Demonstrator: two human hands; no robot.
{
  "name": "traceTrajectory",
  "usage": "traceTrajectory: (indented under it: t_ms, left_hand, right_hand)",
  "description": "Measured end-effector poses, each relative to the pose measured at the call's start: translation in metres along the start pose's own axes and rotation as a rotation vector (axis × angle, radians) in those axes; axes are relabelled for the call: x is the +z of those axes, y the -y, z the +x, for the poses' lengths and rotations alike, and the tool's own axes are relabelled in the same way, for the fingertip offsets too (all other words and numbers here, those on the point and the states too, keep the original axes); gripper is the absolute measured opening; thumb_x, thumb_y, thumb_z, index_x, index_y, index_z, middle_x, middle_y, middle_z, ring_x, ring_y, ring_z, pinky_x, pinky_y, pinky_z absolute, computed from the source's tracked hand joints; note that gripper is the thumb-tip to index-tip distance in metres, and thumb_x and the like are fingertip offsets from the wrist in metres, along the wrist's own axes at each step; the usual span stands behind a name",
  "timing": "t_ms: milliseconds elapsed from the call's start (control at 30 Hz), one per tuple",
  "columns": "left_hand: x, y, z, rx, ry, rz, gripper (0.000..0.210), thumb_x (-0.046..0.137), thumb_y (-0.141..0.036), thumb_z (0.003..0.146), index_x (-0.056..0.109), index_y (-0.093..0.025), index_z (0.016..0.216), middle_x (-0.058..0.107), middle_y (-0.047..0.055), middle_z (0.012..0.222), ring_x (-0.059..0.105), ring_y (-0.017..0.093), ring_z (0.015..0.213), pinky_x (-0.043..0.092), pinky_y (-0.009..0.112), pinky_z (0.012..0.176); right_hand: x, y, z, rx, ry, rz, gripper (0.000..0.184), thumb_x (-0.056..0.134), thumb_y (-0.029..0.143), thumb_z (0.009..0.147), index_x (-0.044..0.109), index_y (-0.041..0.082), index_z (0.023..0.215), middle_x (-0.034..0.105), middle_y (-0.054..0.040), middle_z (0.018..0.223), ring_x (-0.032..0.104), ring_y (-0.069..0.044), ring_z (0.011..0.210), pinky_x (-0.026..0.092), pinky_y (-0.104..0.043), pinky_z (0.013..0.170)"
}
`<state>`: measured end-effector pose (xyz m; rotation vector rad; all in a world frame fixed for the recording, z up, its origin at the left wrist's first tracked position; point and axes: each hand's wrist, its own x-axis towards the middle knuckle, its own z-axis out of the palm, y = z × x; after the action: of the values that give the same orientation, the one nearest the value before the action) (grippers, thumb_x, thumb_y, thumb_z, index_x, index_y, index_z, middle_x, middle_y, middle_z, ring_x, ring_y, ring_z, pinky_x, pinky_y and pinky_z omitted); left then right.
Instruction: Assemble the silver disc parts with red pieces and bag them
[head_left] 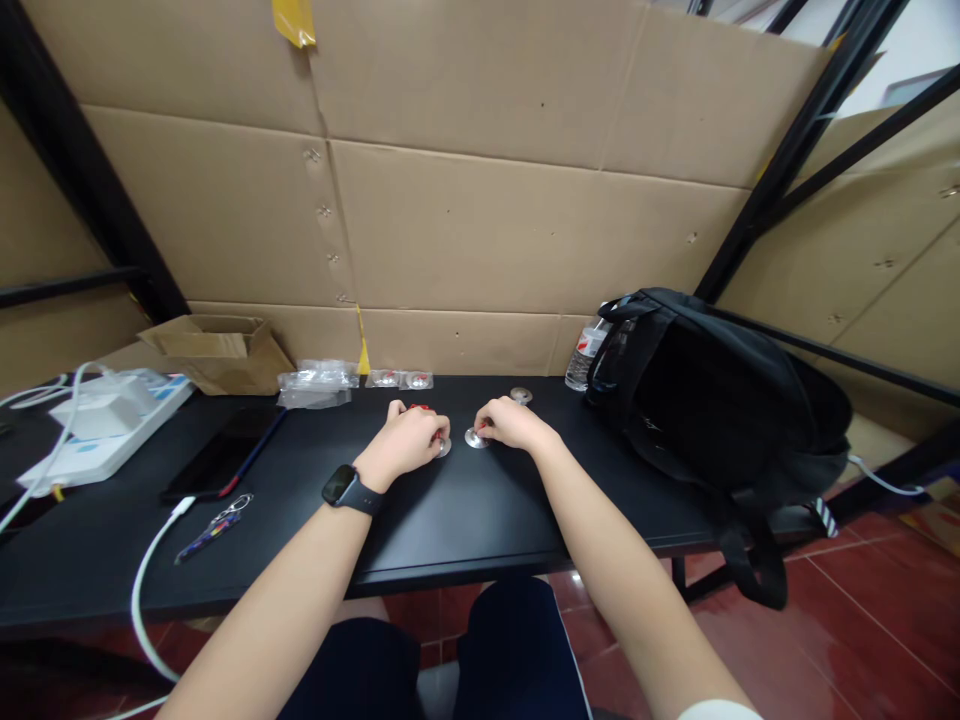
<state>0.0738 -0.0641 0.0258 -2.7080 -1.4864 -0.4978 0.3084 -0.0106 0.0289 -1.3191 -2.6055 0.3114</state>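
Note:
My left hand (409,440), with a dark smartwatch (352,490) on its wrist, is over the middle of the black table. Its fingers pinch a small shiny disc (445,448) with a bit of red at its centre. Just to the right, my right hand (510,422) pinches a similar silvery disc (474,438) by its red middle, low at the tabletop. The two discs are a small gap apart. A third round metallic piece (521,396) lies behind my right hand. Something red (420,407) shows behind my left hand, mostly hidden.
Clear plastic packets (319,382) and two small packaged discs (400,379) lie along the back edge. A black backpack (720,400) and water bottle (582,360) stand right. Left are a paper bag (225,355), power strip (112,440), phone (221,455) and keychain (214,530).

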Motion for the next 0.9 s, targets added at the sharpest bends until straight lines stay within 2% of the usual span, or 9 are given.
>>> traceTrajectory:
  t_ms: [100,200,300,367,500,667,733,900]
  left_hand:
    - [0.0,0.0,0.0,0.001,0.006,-0.006,0.022,0.051,-0.013,0.082,0.068,-0.024,0.073,0.075,0.001,0.082,0.063,0.02,0.084,0.022,0.04,0.079]
    - [0.0,0.003,0.002,-0.021,0.005,-0.042,0.024,0.051,-0.014,0.084,0.068,-0.024,0.07,0.076,0.001,0.08,0.064,0.02,0.085,0.023,0.04,0.082]
    - [0.001,0.004,0.004,-0.077,-0.06,-0.093,0.021,0.054,-0.019,0.087,0.071,-0.026,0.076,0.077,0.001,0.086,0.065,0.022,0.091,0.025,0.04,0.086]
    - [0.001,0.005,0.005,-0.136,-0.099,-0.14,0.018,0.056,-0.025,0.088,0.073,-0.028,0.083,0.078,0.0,0.09,0.066,0.023,0.094,0.027,0.04,0.087]
    - [0.0,0.007,0.008,-0.237,-0.158,-0.229,0.016,0.057,-0.031,0.089,0.073,-0.03,0.088,0.078,-0.001,0.09,0.068,0.023,0.092,0.034,0.038,0.087]
    - [0.003,0.015,0.011,-0.334,-0.325,-0.374,0.014,0.059,-0.034,0.089,0.073,-0.03,0.09,0.078,-0.002,0.091,0.071,0.022,0.086,0.043,0.034,0.085]
    - [0.006,0.017,0.011,-0.31,-0.366,-0.468,0.014,0.059,-0.035,0.089,0.072,-0.029,0.089,0.078,-0.002,0.092,0.072,0.02,0.086,0.046,0.031,0.083]
    - [0.013,0.016,0.012,-0.274,-0.369,-0.552,0.014,0.06,-0.036,0.089,0.072,-0.029,0.091,0.079,-0.001,0.092,0.073,0.02,0.091,0.05,0.03,0.085]
  right_hand:
    - [-0.001,0.002,-0.002,0.054,-0.006,-0.046,0.01,0.068,0.014,0.08,0.075,0.022,0.077,0.074,-0.0029,0.081,0.067,-0.017,0.077,0.039,-0.022,0.063]
    - [0.0,0.001,-0.003,0.048,-0.033,-0.056,0.013,0.066,0.012,0.08,0.072,0.021,0.072,0.073,-0.0044,0.089,0.066,-0.018,0.083,0.039,-0.023,0.064]
    - [0.005,-0.003,-0.001,-0.05,-0.064,-0.031,0.015,0.064,0.008,0.081,0.069,0.018,0.071,0.069,-0.0065,0.096,0.064,-0.018,0.089,0.043,-0.023,0.07]
    - [0.008,-0.003,0.001,-0.146,-0.096,0.02,0.013,0.063,0.008,0.083,0.068,0.017,0.074,0.066,-0.0071,0.096,0.062,-0.018,0.091,0.045,-0.025,0.079]
    - [0.011,0.002,0.008,-0.274,-0.256,0.251,0.009,0.061,0.015,0.089,0.066,0.017,0.082,0.063,-0.0058,0.097,0.06,-0.017,0.094,0.046,-0.03,0.09]
    - [0.016,0.016,0.015,-0.182,-0.433,0.535,0.008,0.061,0.025,0.09,0.064,0.018,0.086,0.064,-0.0071,0.106,0.061,-0.018,0.095,0.051,-0.029,0.077]
    - [0.02,0.023,0.016,-0.129,-0.438,0.681,0.012,0.062,0.03,0.089,0.063,0.018,0.086,0.065,-0.008,0.11,0.064,-0.018,0.094,0.053,-0.028,0.073]
    - [0.027,0.038,0.015,-0.028,-0.291,1.099,0.027,0.068,0.045,0.085,0.059,0.019,0.087,0.065,-0.0086,0.117,0.072,-0.016,0.081,0.059,-0.027,0.063]
